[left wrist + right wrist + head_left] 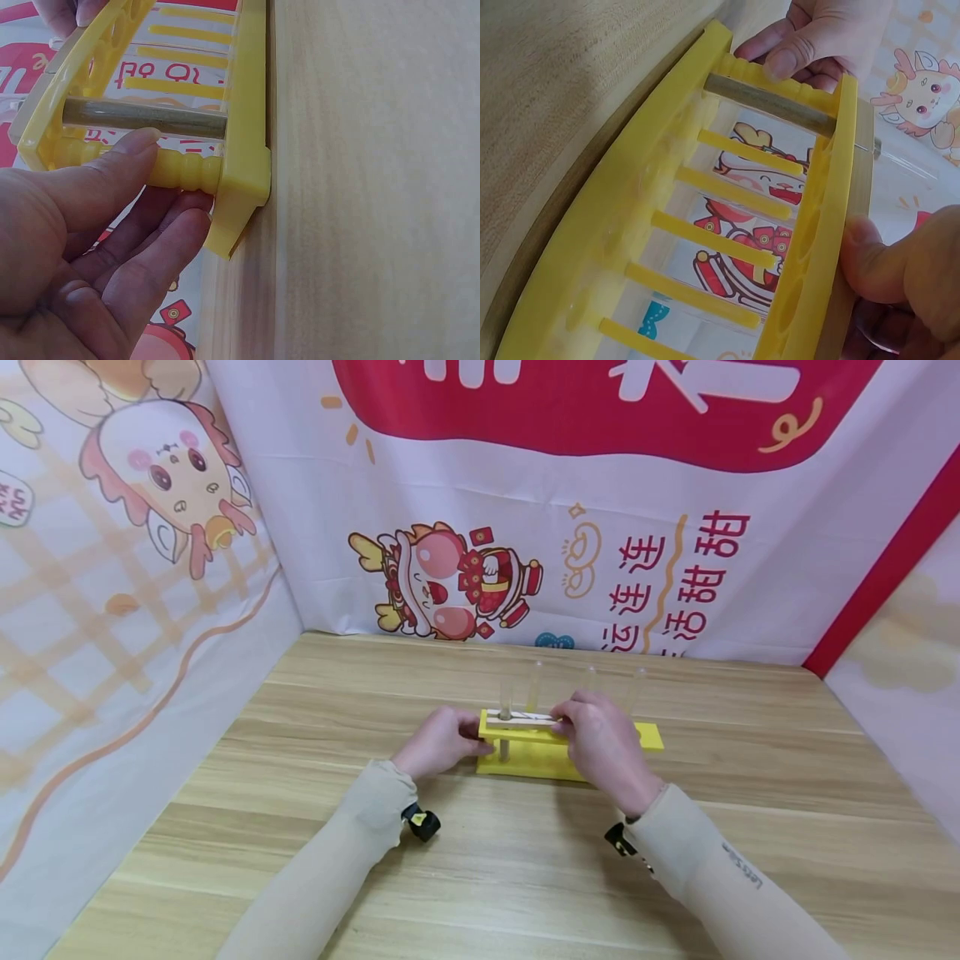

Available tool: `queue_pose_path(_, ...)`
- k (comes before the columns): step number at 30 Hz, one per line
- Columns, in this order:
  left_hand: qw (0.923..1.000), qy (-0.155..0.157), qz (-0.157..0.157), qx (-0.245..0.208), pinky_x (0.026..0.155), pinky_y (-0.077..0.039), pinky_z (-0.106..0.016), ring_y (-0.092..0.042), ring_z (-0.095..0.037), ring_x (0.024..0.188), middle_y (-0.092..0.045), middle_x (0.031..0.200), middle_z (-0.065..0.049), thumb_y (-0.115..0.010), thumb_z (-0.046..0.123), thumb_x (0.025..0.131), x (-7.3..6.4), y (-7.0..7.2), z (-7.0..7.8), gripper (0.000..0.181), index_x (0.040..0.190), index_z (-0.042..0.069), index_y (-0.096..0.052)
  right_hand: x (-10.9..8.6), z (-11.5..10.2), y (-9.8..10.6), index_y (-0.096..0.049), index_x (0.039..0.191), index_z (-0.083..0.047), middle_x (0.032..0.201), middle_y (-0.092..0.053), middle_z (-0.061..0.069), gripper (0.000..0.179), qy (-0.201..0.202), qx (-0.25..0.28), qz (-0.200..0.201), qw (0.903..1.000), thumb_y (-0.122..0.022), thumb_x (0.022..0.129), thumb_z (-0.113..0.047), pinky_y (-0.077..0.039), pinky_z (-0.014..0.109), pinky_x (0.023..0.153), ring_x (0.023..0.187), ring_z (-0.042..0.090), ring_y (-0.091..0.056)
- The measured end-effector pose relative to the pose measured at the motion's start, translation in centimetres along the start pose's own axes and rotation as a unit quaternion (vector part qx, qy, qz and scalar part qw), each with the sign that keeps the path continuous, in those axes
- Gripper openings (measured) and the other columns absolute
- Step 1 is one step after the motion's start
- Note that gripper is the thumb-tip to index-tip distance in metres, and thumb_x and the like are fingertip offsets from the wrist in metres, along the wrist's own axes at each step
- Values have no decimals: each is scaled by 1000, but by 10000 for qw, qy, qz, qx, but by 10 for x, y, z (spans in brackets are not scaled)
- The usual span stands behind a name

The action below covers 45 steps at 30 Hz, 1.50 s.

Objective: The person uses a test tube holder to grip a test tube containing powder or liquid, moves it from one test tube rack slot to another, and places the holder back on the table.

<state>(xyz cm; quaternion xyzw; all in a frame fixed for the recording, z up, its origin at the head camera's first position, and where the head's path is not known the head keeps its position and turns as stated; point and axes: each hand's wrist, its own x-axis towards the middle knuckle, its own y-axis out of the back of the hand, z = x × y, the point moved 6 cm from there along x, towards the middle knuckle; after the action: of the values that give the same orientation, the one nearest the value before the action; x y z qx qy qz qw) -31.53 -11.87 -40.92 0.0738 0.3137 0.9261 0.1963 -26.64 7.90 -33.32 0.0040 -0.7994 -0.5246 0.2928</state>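
A yellow test tube rack (536, 768) stands on the table. My left hand (438, 745) grips the post at its left end, thumb against the ridged post (180, 166) and fingers behind it. In the hole nearest that hand, a test tube (506, 695) stands with grey-brown contents (150, 118) in its lower part. Across the rack's top lies a wooden test tube clamp (521, 720), its far end around this tube. My right hand (606, 750) pinches the clamp's other end between thumb (870, 259) and fingers, partly hidden behind the rack top in the right wrist view.
Behind the clamp a test tube (535, 687) with yellowish contents stands upright. Two more clear tubes (592, 677) rise farther right, partly covered by my right hand. The wood-grain table (480, 877) runs back to a printed cloth (300, 527). Both wrists wear black straps.
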Motion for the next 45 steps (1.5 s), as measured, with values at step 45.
queue_pose_path(45,10000,62,38,-25,82,-54,-31,-65,-12,84,-71,88,6,-81,12,83,-1,-1,-1,16,98,14,-76,20,-13,56,-75,87,-2,83,-66,6,5,40,-36,724,9974,-75,89,-7,-55,41,76,77,25,-61)
